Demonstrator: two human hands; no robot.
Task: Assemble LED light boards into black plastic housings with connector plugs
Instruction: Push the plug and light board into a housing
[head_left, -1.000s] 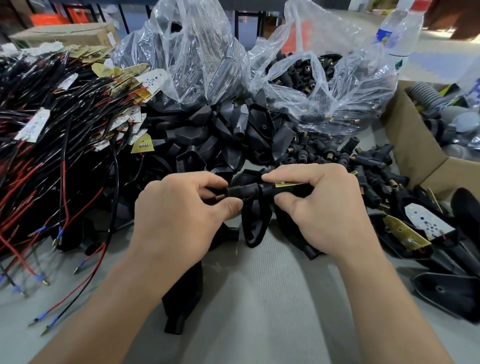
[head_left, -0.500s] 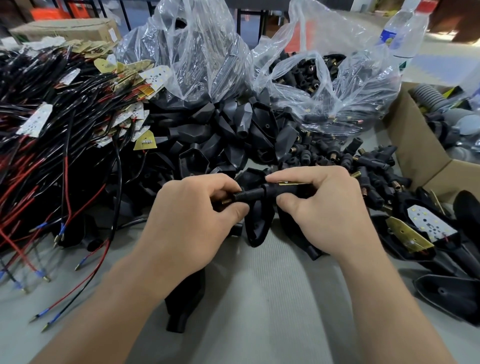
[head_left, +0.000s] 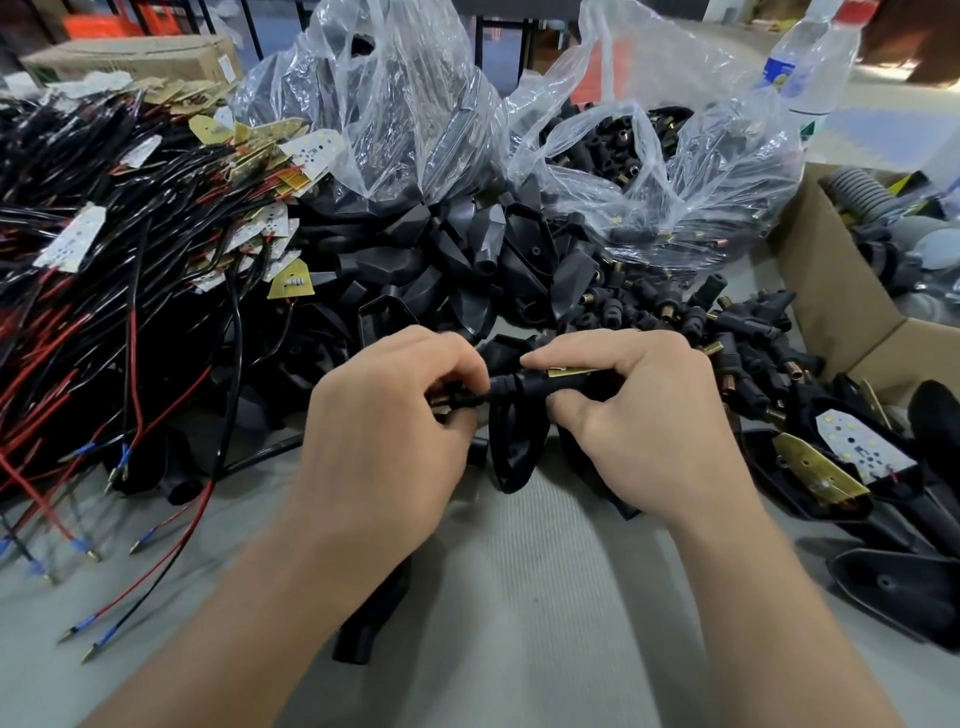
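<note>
Fingers of the right hand clamp a black housing above the desk. The left hand pinches the ribbed connector plug at its neck. Both look light and rigid. I'd grip the bodies, sparing the thin LED board.

Glossy clear plastic bag, matt black plastic housings

Left hand further right along connector plug.

A water bottle stands at the back right, near an open cardboard box with a grey hose inside.
</note>
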